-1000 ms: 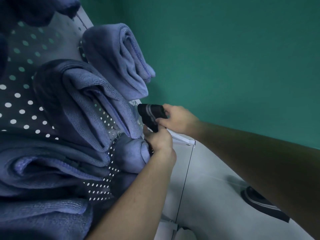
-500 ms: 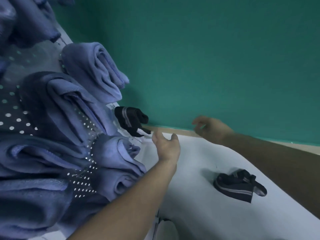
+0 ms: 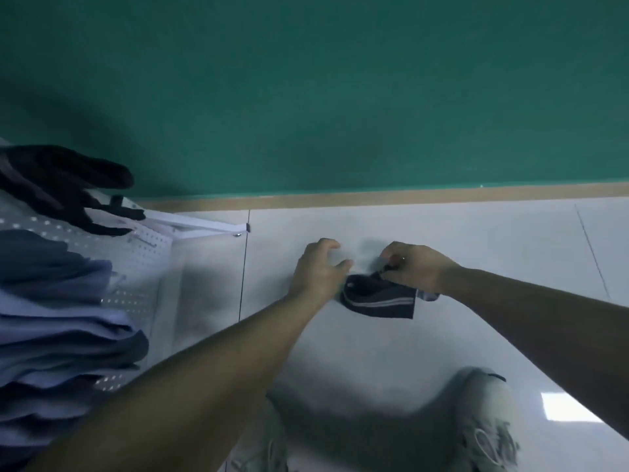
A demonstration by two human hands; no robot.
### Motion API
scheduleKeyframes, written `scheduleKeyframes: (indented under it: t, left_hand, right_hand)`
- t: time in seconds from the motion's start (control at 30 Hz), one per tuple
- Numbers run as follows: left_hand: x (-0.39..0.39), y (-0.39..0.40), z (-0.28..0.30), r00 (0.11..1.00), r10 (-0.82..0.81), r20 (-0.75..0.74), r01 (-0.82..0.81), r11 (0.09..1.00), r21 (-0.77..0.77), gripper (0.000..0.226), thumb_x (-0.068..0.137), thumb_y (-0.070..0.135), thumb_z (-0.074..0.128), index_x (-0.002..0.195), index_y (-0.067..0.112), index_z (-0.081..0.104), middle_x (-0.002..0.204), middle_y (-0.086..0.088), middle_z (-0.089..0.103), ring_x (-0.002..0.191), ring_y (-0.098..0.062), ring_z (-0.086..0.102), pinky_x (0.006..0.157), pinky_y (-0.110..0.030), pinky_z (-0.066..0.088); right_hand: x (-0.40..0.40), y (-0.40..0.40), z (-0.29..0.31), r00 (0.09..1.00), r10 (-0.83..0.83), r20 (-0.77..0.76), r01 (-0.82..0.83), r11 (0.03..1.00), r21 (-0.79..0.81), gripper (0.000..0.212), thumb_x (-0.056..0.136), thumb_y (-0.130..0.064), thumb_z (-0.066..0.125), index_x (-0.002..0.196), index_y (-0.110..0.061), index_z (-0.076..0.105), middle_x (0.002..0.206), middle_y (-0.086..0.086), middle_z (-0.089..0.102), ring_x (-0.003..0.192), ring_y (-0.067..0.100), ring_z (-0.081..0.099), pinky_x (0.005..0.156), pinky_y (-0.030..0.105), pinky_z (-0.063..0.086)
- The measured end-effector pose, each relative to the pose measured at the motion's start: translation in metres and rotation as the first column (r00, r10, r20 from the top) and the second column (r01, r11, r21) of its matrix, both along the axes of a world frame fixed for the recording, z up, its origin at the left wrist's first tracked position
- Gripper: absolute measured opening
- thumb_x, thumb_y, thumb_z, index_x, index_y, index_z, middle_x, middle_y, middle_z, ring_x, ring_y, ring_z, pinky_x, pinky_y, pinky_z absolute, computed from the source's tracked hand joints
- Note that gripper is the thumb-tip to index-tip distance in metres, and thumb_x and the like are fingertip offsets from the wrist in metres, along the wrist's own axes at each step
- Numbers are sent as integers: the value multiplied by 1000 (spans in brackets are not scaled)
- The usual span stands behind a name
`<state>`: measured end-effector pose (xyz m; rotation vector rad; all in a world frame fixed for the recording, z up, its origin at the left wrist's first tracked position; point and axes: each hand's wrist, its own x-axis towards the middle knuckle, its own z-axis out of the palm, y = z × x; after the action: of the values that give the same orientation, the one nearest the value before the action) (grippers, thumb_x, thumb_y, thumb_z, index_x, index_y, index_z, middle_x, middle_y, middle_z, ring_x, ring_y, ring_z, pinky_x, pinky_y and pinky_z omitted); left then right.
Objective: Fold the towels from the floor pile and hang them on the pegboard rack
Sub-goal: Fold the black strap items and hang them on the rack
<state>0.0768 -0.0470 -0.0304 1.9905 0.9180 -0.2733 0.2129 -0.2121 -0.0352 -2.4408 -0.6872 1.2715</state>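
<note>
Small dark navy towel with pale stripes point(image 3: 377, 299) lies on white tiled floor point(image 3: 476, 240). Right hand point(image 3: 413, 267) pinches towel's top edge. Left hand point(image 3: 318, 270), fingers loosely spread, holds nothing, just left of towel. White pegboard rack point(image 3: 143, 253) with folded blue towels point(image 3: 61, 321) well left of towel.

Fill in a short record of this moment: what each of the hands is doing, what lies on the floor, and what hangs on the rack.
right hand: pinches the top edge of the dark striped cloth
left hand: open, fingers spread beside the cloth
floor: pale tiles; the cloth lies on them
rack: white pegboard with folded blue towels and a black cloth at its end
</note>
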Motion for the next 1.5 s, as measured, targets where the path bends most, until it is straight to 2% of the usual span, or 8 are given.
scheduleKeyframes:
  t: [0.17,0.27,0.47,0.63,0.8,1.07,1.23,1.5]
  left_hand:
    - [0,-28,-60,994,-72,-76,66,994,-81,46,87,31,69,127,14,56,117,-3,64,105,-24,61,85,-37,52]
    - [0,-41,-79,994,-69,-88,60,993,-98,36,83,27,62,118,18,56,105,0,66,97,-25,64,78,-39,54]
    - [-1,-52,-82,933,262,-246,-344,847,-405,33,92,13,54,124,20,52,109,-9,62,88,-21,56,68,-30,46]
    - [-11,-38,-44,959,272,-82,-284,923,-260,26,87,14,64,112,13,72,81,1,65,77,-19,58,63,-24,42]
    - [-17,-21,28,1000,8,14,-9,998,57,18,86,18,60,91,17,77,93,-5,64,84,-20,63,72,-31,50]
    - [-43,-10,139,976,-90,200,71,992,103,32,98,22,49,115,36,72,93,19,71,83,-4,64,75,-20,51]
    - [-66,-23,184,963,-23,270,41,997,-60,29,102,19,42,115,35,62,84,12,55,57,2,50,55,-16,35]
    - [-91,-43,231,946,45,320,55,954,-296,73,85,32,62,147,49,26,125,4,56,103,-1,56,81,-19,39]
  right_hand:
    - [-8,-18,-57,977,172,126,-164,984,-69,56,88,-22,56,138,-44,43,132,-3,58,114,25,55,95,38,49]
    - [-13,-17,-76,934,287,214,-273,958,-93,46,91,-28,51,136,-40,47,136,-6,55,120,26,51,97,40,45]
    - [-17,-19,-83,955,209,212,-201,978,-56,31,93,-23,53,112,-37,71,122,-3,64,110,23,58,94,33,49]
    - [-15,-17,-37,898,209,388,-253,965,66,18,92,-22,54,98,-26,71,97,-2,68,97,24,56,85,38,47]
    - [-13,-12,26,707,241,665,-384,920,75,15,94,-28,56,95,-27,70,88,-5,72,83,25,57,72,34,41]
    - [-25,-22,140,480,68,875,-451,874,180,7,83,-27,70,80,-22,68,89,-8,68,86,27,57,76,39,36]
    - [-55,-29,189,691,95,717,-355,908,223,10,97,-27,48,91,-20,45,65,-7,69,72,31,62,66,38,50]
    - [-105,-26,245,863,-244,442,-61,819,570,16,102,-23,46,91,-17,36,61,0,54,59,32,52,54,40,37]
